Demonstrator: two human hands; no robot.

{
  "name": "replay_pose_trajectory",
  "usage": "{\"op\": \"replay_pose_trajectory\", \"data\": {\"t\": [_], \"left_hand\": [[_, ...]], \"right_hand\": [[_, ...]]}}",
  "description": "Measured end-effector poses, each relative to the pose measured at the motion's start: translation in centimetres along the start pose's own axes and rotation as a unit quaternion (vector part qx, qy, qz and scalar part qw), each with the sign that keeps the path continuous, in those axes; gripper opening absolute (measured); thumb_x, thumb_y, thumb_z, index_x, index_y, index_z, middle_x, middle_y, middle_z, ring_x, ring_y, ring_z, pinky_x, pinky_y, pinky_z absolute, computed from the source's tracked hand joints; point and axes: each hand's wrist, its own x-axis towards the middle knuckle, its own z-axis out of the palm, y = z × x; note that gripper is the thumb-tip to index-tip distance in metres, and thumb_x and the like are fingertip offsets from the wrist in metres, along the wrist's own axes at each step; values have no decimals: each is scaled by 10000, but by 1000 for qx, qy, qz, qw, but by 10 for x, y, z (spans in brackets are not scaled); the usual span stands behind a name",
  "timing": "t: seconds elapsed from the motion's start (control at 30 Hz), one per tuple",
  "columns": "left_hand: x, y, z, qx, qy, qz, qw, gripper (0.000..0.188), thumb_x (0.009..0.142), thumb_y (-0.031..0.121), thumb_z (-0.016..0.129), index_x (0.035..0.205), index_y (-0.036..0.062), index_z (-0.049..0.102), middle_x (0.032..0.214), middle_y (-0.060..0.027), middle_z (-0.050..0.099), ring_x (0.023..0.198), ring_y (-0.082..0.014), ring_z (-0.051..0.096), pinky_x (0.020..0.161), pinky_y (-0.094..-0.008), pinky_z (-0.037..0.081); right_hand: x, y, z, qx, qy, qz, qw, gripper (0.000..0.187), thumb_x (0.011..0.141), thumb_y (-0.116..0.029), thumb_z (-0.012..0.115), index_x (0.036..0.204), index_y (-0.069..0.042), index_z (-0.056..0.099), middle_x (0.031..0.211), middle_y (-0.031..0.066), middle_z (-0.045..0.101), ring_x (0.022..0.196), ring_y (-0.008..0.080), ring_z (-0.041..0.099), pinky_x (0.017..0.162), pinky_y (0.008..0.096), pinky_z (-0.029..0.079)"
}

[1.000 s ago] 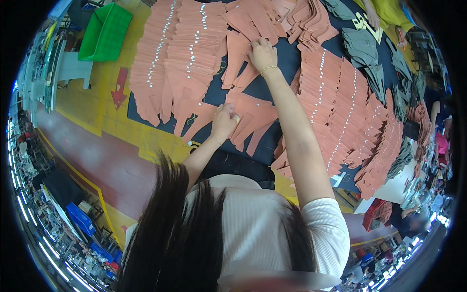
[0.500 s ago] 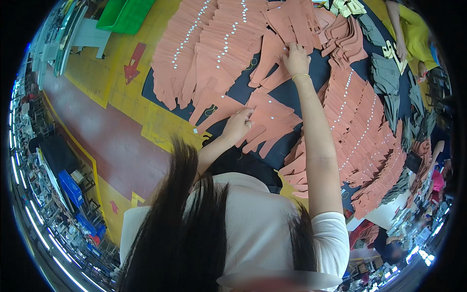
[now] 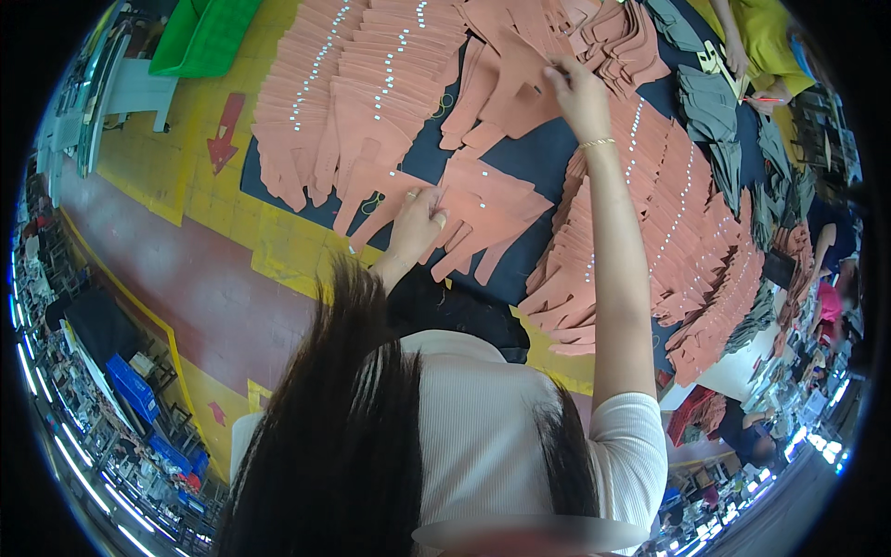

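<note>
My right hand [image 3: 583, 100] reaches forward, thumb and fingers pinched on the edge of a salmon-pink glove-shaped cut piece [image 3: 518, 82], which is partly raised above others like it. Nearer to me, my left hand [image 3: 418, 223] has its fingers curled at the edge of another salmon cut piece [image 3: 497, 190] with finger-like strips and small white tags. A similar tagged piece [image 3: 371, 186] lies just left of that hand. Part of the left fingers' grip is hidden by the hand itself.
Fanned rows of salmon pieces [image 3: 320, 102] cover the dark table [image 3: 531, 158] at left, with another fanned stack [image 3: 640, 223] at right. Grey-green pieces [image 3: 710, 107] lie farther right, near another person's hand [image 3: 738, 58]. A green crate [image 3: 206, 37] stands far left.
My right hand has lifted the edge of a salmon piece, which has turned and spread toward me. My left hand stays at the near piece. The whole view has shifted slightly.
</note>
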Motion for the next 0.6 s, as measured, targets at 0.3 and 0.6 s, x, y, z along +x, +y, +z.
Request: {"op": "replay_pose_trajectory", "data": {"t": [0.3, 0.6], "left_hand": [[12, 5, 4, -1, 2, -33, 999, 366, 789, 131, 722, 1093, -22, 586, 853, -106, 614, 772, -233, 617, 729, -354, 503], [14, 4, 6, -79, -9, -45, 996, 278, 789, 135, 720, 1002, -4, 608, 784, -93, 604, 675, -215, 597, 656, -342, 499]], "right_hand": [[-52, 1, -100, -7, 13, 76, 997, 217, 898, -188, 627, 1024, -18, 677, 855, 146, 691, 731, 224, 668, 688, 304, 505], [-64, 32, -86, 74, -39, 134, 987, 245, 895, -216, 647, 1039, -22, 687, 803, 89, 689, 686, 139, 595, 677, 287, 491]]}}
